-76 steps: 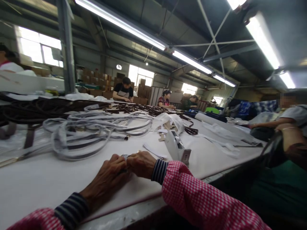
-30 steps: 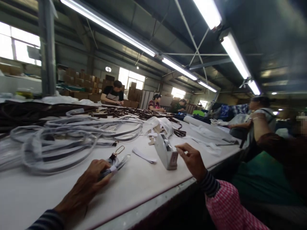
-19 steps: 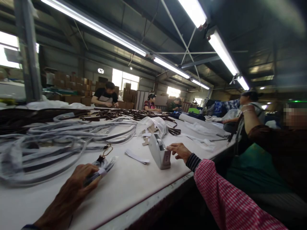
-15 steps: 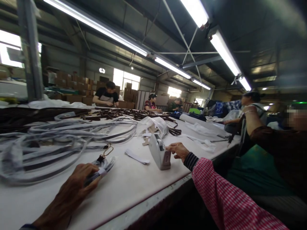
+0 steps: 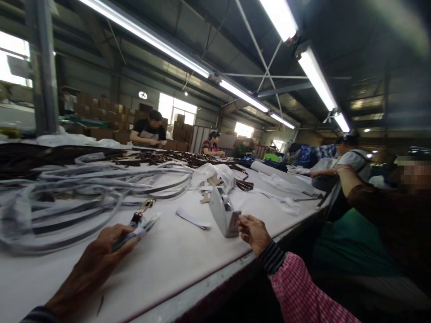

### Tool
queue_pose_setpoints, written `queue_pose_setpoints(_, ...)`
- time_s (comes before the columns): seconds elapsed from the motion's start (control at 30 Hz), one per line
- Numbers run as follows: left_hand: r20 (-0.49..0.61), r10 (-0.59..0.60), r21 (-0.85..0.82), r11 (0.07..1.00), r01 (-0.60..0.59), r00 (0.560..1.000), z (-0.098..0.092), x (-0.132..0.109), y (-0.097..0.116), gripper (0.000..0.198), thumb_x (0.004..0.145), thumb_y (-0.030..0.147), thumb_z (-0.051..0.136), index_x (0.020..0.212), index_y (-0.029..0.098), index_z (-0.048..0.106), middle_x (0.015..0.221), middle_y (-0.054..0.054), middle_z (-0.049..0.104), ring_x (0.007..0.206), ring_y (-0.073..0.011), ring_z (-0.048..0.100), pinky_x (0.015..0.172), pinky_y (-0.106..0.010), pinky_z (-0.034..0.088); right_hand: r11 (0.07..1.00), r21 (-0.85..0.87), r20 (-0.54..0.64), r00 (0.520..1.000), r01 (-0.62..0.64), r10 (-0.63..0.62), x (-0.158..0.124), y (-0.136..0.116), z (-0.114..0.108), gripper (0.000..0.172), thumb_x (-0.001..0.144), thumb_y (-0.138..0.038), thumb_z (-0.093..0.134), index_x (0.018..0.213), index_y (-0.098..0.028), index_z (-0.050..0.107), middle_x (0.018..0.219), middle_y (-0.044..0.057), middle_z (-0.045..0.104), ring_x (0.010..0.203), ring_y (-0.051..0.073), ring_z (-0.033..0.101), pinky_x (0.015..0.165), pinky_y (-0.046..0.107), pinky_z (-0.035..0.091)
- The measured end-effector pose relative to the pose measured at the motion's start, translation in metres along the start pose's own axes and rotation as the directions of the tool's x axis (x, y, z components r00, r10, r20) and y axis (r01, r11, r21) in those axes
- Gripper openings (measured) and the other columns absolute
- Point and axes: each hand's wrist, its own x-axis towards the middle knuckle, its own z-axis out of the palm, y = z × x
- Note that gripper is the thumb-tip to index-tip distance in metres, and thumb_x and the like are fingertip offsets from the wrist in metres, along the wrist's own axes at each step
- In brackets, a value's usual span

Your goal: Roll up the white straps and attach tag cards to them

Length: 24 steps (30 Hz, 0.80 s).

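My left hand (image 5: 107,249) is closed around a folded strap (image 5: 124,237) in clear plastic, with a white paper band (image 5: 141,229) about it. A metal snap hook (image 5: 146,205) sticks out at the strap's far end. Beside the front edge of a grey tape dispenser (image 5: 220,215), the thumb and forefinger of my right hand (image 5: 254,231) are pinched at the tape's end; the clear tape itself hardly shows. Between the hands, a small stack of white paper strips (image 5: 192,219) lies on the table (image 5: 175,264).
Plastic-wrapped straps (image 5: 84,188) lie coiled at left, with brown straps (image 5: 161,158) heaped behind. A plastic bag with beige pieces (image 5: 215,177) lies beyond the dispenser. A co-worker (image 5: 373,193) sits at right; other people work across the table. The table's front edge (image 5: 215,280) runs diagonally.
My right hand has moved slightly down and right, from the dispenser's cutting edge to just in front of it. My left hand, still holding the strap, has shifted slightly left and tilted.
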Motion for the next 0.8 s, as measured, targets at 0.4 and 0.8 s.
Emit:
queue_pose_setpoints(0.4, 0.069, -0.168, -0.628, 0.759, 0.174, 0.983, -0.006, -0.012, 0.024, 0.047, 0.077, 0.062, 0.069, 0.087, 0.016, 0.067, 0.067, 0.004, 0.051, 0.06, -0.0138, 0.043, 0.053, -0.023, 0.031, 0.992, -0.036, -0.042, 0.992, 0.117, -0.118, -0.009, 0.04, -0.01, 0.05, 0.043, -0.048, 0.09, 0.061, -0.017, 0.055, 0.046, -0.006, 0.051, 0.038, 0.006, 0.041, 0.034, 0.016, 0.028)
queue_pose_setpoints(0.8, -0.077, -0.056, -0.47, 0.882, 0.013, 0.995, -0.007, -0.019, 0.035, 0.034, 0.082, 0.051, 0.063, 0.082, 0.017, 0.064, 0.075, 0.002, 0.056, 0.075, -0.0184, 0.05, 0.069, -0.03, 0.036, 0.991, 0.085, 0.637, 0.76, 0.099, -0.13, -0.105, 0.018, 0.169, 0.042, 0.074, -0.049, 0.082, 0.074, -0.016, 0.056, 0.061, -0.004, 0.056, 0.045, 0.006, 0.044, 0.042, 0.018, 0.034)
